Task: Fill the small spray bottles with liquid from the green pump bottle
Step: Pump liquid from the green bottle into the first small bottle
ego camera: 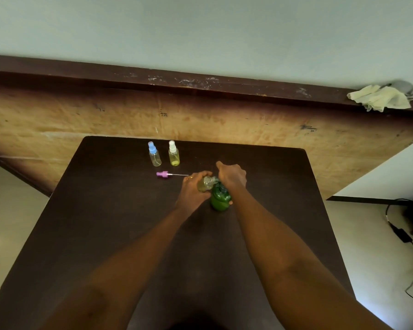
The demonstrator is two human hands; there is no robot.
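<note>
Green and translucent, the plastic pump bottle (221, 198) stands near the middle of the dark brown worktop (105, 210), with your right hand (231, 177) curled over its pump head. Your left hand (193, 189) grips a small clear uncapped bottle (206, 183), tilted with its neck at the spout. At 10 o'clock lies a pink spray head with thin tube (163, 174). At 11 o'clock stand a blue-capped clear spray bottle (154, 154) and a white-capped yellowish spray bottle (173, 154).

No readable text, labels or numbers anywhere.
</note>
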